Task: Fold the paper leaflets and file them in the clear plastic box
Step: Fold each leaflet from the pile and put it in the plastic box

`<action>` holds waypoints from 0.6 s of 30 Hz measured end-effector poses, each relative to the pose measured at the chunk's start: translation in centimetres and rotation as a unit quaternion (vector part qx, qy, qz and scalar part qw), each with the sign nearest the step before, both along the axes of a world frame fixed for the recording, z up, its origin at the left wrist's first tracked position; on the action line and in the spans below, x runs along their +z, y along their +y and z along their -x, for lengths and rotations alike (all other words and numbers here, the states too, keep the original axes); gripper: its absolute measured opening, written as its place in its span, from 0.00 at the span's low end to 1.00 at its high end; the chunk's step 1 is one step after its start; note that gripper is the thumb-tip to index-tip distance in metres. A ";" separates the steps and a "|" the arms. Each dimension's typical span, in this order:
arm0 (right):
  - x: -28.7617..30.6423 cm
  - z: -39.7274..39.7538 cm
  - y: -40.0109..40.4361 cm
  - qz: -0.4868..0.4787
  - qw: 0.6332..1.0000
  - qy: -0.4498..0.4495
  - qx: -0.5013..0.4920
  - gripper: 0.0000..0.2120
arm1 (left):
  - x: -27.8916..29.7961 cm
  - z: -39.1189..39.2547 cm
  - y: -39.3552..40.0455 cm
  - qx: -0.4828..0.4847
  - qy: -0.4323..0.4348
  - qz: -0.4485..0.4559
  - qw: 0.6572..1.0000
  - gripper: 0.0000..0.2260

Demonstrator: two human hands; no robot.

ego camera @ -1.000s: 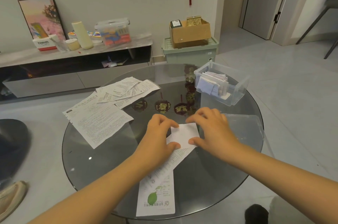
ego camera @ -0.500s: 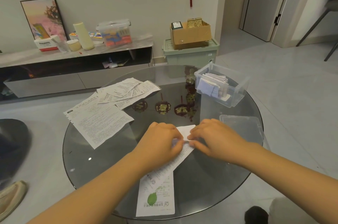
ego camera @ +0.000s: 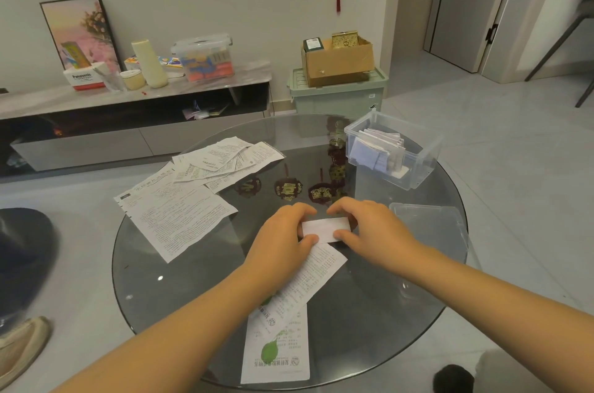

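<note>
A small folded white leaflet [ego camera: 324, 228] lies at the middle of the round glass table [ego camera: 193, 277]. My left hand [ego camera: 283, 238] pinches its left end and my right hand [ego camera: 369, 225] pinches its right end, thumbs on its near edge. Under my hands, a long printed leaflet with a green leaf mark [ego camera: 283, 328] runs toward the near table edge. The clear plastic box [ego camera: 414, 161] stands at the far right of the table with several folded leaflets upright inside. Its clear lid [ego camera: 430, 225] lies flat just right of my right hand.
A pile of unfolded printed leaflets [ego camera: 180, 200] covers the far left of the table. Beyond stand a low cabinet [ego camera: 135, 122] with clutter, a green storage bin [ego camera: 337, 93] carrying a cardboard box, and a chair at the far right. A shoe [ego camera: 19, 347] lies on the floor at left.
The leaflet's far flap was folded down toward me, leaving a narrower strip. Both hands closed over it and now pinch its two ends.
</note>
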State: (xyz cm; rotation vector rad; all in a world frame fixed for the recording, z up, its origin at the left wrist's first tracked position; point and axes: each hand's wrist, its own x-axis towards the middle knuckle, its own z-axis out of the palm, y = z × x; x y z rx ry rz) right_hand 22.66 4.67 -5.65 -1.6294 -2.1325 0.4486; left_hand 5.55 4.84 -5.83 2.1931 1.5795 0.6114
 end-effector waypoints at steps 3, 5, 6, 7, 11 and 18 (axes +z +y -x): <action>-0.2 0.2 0.0 -0.001 1.000 -0.008 0.005 0.20 | -0.1 0.0 0.2 0.009 -0.013 0.010 1.000 0.18; -0.3 0.1 0.1 -0.007 1.000 -0.018 0.006 0.19 | -0.2 -0.1 0.3 0.014 -0.020 0.015 1.000 0.18; -0.3 0.0 0.2 -0.008 1.000 -0.027 0.007 0.18 | -0.2 -0.1 0.4 0.018 -0.026 0.018 0.999 0.17; -0.2 -0.2 0.3 -0.008 0.999 -0.044 0.009 0.17 | -0.3 -0.1 0.4 0.021 -0.029 0.019 0.999 0.16; 0.0 -0.6 0.4 0.001 0.995 -0.097 0.026 0.17 | -0.2 0.0 0.4 0.011 0.008 -0.002 1.000 0.04; 0.3 -0.9 -0.9 -0.025 0.985 -0.160 0.056 0.20 | 0.0 0.2 -0.1 -0.049 0.079 -0.052 0.994 0.10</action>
